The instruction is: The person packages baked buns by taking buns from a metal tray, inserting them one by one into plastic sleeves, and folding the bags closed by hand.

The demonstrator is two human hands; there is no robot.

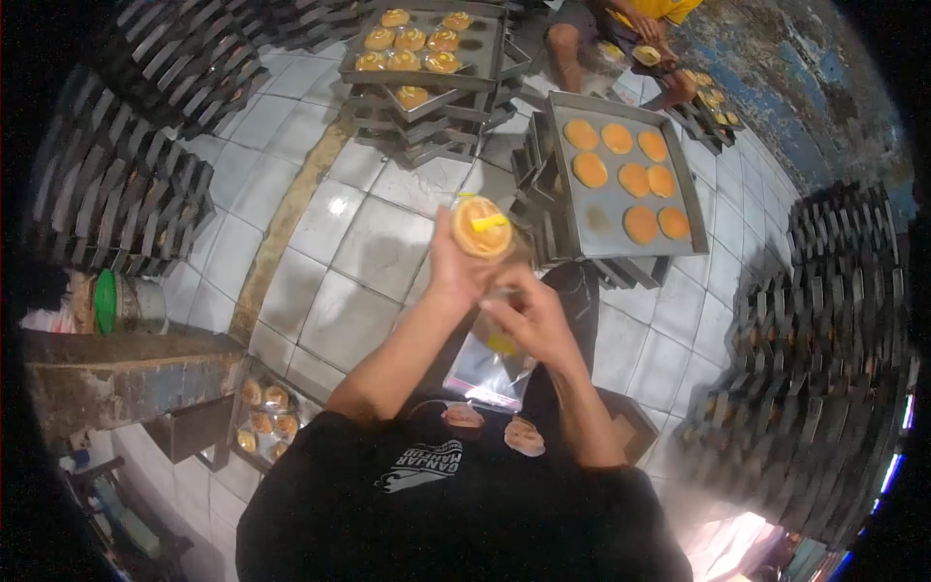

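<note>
In front of my body, my left hand (460,267) is wrapped round a round golden bun (482,229) in a clear plastic bag with yellow print. Just below it, my right hand (529,315) has its fingers curled together at the lower end of that bag; a shiny bit of film shows by the fingertips. The exact pinch is partly blurred. On my lap lies a pile of clear plastic bags (485,373), with some yellow print showing under my right hand.
Several plain buns lie on a metal tray (599,242) atop a stack at the right. Another tray (422,78) holds bagged buns. Stacked dark trays (805,359) line both sides. Bagged buns (262,422) sit lower left. A co-worker's hand (648,27) is at the top right.
</note>
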